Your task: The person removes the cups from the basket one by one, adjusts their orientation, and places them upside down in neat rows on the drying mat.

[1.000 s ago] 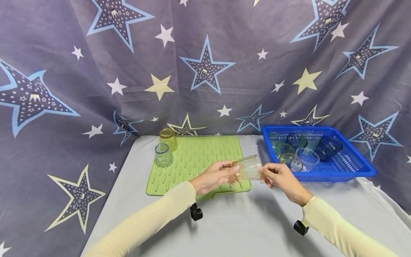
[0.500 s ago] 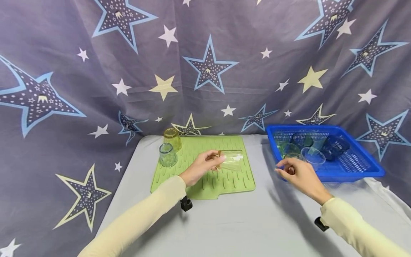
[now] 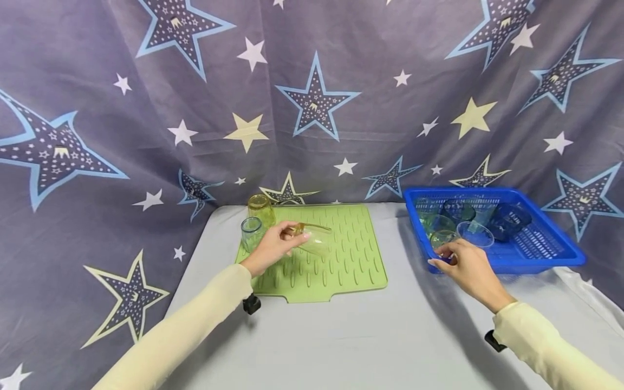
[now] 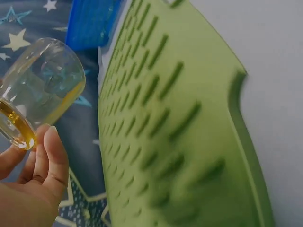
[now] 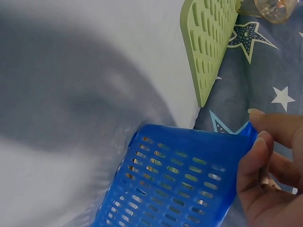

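Observation:
A clear glass point(image 3: 316, 241) with an amber-tinted base is held tilted in my left hand point(image 3: 273, 246), over the green drying mat point(image 3: 341, 265). The fingers grip it near its base, and the left wrist view shows its open end pointing away from the palm. To the right, my right hand point(image 3: 468, 271) is at the near left corner of a blue plastic basket point(image 3: 531, 265). Its thumb and index finger pinch the basket's rim point(image 5: 244, 135). Several glasses lie in the basket, among them a clear one point(image 3: 475, 235) close to the right hand.
At the mat's left side, a yellow glass point(image 3: 260, 208) and a bluish glass point(image 3: 249, 233) stand upside down. A dark blue glass point(image 3: 509, 219) lies farther back in the basket. Behind the white-covered table point(image 3: 341, 341) hangs a star-patterned curtain point(image 3: 370, 124).
My right hand lets go of the amber-tinted glass and moves right to the basket's rim. My left hand carries the glass leftward over the mat, toward the two standing glasses.

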{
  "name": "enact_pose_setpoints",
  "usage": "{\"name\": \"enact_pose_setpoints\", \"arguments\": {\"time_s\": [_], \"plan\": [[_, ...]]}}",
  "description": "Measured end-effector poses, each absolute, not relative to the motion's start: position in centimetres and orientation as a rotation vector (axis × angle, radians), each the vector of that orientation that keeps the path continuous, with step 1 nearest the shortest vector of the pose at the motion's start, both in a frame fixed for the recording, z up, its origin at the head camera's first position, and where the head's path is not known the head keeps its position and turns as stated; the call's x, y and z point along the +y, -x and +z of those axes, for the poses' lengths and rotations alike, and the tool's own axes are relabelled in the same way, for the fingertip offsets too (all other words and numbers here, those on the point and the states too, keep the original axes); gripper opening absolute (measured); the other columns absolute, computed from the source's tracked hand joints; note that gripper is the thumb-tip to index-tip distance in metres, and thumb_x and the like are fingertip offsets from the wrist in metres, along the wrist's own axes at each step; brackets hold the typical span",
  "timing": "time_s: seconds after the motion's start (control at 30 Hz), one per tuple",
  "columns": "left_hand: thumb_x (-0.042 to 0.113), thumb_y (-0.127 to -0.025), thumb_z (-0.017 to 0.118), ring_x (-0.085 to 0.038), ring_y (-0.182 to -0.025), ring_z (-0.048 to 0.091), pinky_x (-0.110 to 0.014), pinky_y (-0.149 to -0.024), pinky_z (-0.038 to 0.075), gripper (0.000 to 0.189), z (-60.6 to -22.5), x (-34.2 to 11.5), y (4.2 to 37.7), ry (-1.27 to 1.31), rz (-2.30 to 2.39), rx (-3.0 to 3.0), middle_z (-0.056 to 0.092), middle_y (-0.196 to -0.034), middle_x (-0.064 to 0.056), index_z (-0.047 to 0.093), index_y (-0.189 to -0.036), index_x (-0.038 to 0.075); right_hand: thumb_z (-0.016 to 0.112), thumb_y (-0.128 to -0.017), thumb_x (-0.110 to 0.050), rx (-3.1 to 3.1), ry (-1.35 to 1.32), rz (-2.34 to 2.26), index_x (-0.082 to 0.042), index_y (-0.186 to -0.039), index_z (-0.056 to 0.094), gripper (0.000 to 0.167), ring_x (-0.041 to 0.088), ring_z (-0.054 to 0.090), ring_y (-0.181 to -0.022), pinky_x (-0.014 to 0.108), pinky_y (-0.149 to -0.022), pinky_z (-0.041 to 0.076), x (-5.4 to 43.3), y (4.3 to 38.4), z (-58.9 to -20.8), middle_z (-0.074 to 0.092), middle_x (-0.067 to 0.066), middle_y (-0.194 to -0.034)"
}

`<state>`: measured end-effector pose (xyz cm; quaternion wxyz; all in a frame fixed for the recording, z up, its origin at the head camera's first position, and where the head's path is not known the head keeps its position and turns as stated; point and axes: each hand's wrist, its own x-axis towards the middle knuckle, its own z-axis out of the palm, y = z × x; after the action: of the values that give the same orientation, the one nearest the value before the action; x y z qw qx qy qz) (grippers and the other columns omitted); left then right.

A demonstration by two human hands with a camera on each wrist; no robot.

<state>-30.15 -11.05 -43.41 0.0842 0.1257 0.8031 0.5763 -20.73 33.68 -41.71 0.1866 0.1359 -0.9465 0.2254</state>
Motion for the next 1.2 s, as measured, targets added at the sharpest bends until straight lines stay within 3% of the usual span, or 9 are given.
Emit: {"name": "enact_pose_setpoints", "arguments": {"time_s": [0.1,0.27,0.43,0.63,1.07,1.2], "plan": [[0.055,-0.086,0.08,-0.027,-0.093,0.059,-0.042,-0.075,0.06,0.073,-43.3,-12.5,30.1,-0.382,1.624,2.516,0.06,-0.107,-0.01,0.058,-0.14,0.011,0.088,-0.083,-0.019,-2.666,-0.367,0.643,-0.004,-0.093,0.078,0.02,0.019,0.063,-0.074,0.039,-0.064,0.054,33.7,20.7,-41.7,0.068,0.01,-0.091],[0.067,-0.081,0.077,-0.022,-0.094,0.058,-0.041,-0.083,0.055,0.081,-43.2,-15.0,29.6,-0.379,1.396,2.74,0.062,-0.105,-0.007,0.059,-0.14,0.014,0.088,-0.083,-0.018,-2.66,-0.392,0.632,-0.004,-0.091,0.077,0.019,0.017,0.062,-0.072,0.036,-0.062,0.052,33.8,20.7,-41.8,0.067,0.009,-0.09],[0.071,-0.083,0.073,-0.023,-0.101,0.058,-0.045,-0.089,0.052,0.083,-43.1,-17.5,29.0,-0.391,1.222,2.849,0.063,-0.112,-0.007,0.059,-0.141,0.013,0.088,-0.083,-0.016,-2.67,-0.404,0.629,-0.003,-0.09,0.077,0.018,0.015,0.06,-0.07,0.034,-0.06,0.051,33.8,20.6,-41.9,0.066,0.007,-0.088],[0.067,-0.084,0.074,-0.025,-0.103,0.059,-0.046,-0.089,0.051,0.081,-42.6,-20.3,28.9,-0.388,1.081,2.899,0.064,-0.116,-0.014,0.059,-0.14,0.01,0.087,-0.084,-0.016,-2.677,-0.402,0.633,-0.003,-0.09,0.077,0.017,0.016,0.06,-0.07,0.033,-0.06,0.051,33.9,20.8,-41.9,0.064,0.005,-0.086],[0.044,-0.085,0.083,-0.021,-0.082,0.046,-0.037,-0.071,0.043,0.063,-43.3,-23.8,27.9,-0.512,0.732,3.098,0.053,-0.093,-0.009,0.068,-0.128,0.0,0.088,-0.082,-0.015,-2.671,-0.42,0.61,-0.006,-0.087,0.076,0.016,0.014,0.059,-0.07,0.033,-0.06,0.05,33.8,20.8,-41.8,0.064,0.003,-0.085],[0.039,-0.086,0.082,-0.026,-0.093,0.052,-0.045,-0.082,0.049,0.06,-42.9,-24.1,27.8,-0.515,0.69,3.132,0.06,-0.105,-0.016,0.068,-0.127,-0.003,0.088,-0.081,-0.014,-2.666,-0.417,0.6,-0.006,-0.086,0.076,0.015,0.014,0.059,-0.07,0.033,-0.06,0.051,33.8,20.9,-41.7,0.064,0.003,-0.085]]}}
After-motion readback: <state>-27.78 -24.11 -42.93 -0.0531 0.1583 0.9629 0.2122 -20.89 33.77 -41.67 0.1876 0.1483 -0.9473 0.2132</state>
